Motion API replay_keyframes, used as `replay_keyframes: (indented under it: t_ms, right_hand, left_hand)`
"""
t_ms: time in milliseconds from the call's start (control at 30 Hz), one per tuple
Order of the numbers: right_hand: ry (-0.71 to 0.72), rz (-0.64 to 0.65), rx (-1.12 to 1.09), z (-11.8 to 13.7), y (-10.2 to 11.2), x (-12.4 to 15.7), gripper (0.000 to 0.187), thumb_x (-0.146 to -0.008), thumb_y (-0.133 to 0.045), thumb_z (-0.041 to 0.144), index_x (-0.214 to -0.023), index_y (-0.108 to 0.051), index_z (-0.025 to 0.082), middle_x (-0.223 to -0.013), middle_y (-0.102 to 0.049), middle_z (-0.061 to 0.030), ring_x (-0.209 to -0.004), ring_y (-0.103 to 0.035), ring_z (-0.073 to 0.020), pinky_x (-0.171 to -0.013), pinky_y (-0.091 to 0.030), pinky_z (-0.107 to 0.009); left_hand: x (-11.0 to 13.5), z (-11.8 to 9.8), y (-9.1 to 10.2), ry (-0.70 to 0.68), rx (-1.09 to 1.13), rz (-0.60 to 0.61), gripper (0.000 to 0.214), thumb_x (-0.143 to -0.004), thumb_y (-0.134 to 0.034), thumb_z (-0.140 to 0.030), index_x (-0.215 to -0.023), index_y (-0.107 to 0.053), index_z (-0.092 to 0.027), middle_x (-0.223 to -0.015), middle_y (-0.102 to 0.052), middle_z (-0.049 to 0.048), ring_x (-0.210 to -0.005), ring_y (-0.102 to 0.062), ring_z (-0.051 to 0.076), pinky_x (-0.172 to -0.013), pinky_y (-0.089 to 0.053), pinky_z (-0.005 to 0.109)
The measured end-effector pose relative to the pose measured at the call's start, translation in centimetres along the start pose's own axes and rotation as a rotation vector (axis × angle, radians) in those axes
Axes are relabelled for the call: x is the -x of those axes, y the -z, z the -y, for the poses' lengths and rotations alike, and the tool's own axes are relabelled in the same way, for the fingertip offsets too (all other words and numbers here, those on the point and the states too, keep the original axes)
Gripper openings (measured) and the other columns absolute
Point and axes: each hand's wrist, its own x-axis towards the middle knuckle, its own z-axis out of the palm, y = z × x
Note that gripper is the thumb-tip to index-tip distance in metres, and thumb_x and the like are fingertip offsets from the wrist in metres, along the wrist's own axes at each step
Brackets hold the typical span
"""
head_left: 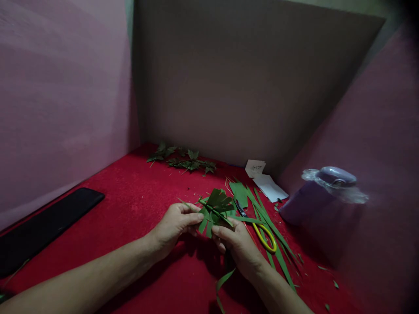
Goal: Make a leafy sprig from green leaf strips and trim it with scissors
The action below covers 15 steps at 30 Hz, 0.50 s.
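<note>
Between my two hands is a green leaf piece [216, 208], cut into strips along its edges, with a thin stem or strip lying across it. My left hand [180, 222] pinches its left side between thumb and fingers. From the right, my right hand [237, 240] grips the lower right edge, its thumb on top. A long green strip [224, 281] hangs below my right hand. Just beyond that hand lie scissors [263, 235] with yellow handles and dark blades. Long narrow leaf strips [275, 231] and a wider cut leaf [238, 194] rest beside them.
Leafy sprigs [191, 163] lie along the back of the red surface [137, 192]. White papers [270, 187] sit at the back right, near a purple bin [307, 196] with a plastic liner. A black flat object [52, 226] lies at left. Walls enclose three sides.
</note>
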Motion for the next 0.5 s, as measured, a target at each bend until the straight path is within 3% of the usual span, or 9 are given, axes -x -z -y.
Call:
replay_keyframes:
  t_ms: [167, 300, 500]
  right_hand:
    - [0.008, 0.014, -0.002, -0.35, -0.06, 0.16, 0.015, -0.072, -0.065, 0.021, -0.067, -0.053, 0.013, -0.052, -0.046, 0.0049, -0.043, -0.033, -0.0040, -0.040, -0.027, -0.016]
    - [-0.056, 0.068, -0.021, -0.38, 0.07, 0.16, 0.021, -0.074, -0.067, 0.029, -0.084, -0.057, 0.013, -0.061, -0.051, 0.0022, -0.047, -0.039, -0.0050, -0.043, -0.031, -0.016]
    - [0.053, 0.004, -0.053, 0.38, 0.32, -0.09, 0.021, -0.074, -0.066, 0.031, -0.081, -0.057, 0.014, -0.066, -0.054, 0.0011, -0.051, -0.044, -0.0068, -0.044, -0.035, -0.017]
  left_hand:
    - [-0.03, 0.06, -0.03, 0.003, 0.018, 0.012, 0.020, -0.066, -0.068, -0.029, -0.071, -0.059, -0.012, -0.061, -0.063, 0.0030, -0.053, -0.059, 0.013, -0.051, -0.045, 0.025]
    - [-0.06, -0.18, -0.10, 0.002, 0.020, -0.026, 0.020, -0.064, -0.069, -0.029, -0.068, -0.057, -0.013, -0.059, -0.064, 0.0029, -0.051, -0.059, 0.014, -0.053, -0.045, 0.026]
    - [-0.03, -0.43, 0.09, 0.011, -0.110, -0.076, 0.021, -0.063, -0.069, -0.030, -0.063, -0.056, -0.014, -0.055, -0.060, -0.0001, -0.047, -0.054, 0.010, -0.048, -0.041, 0.021]
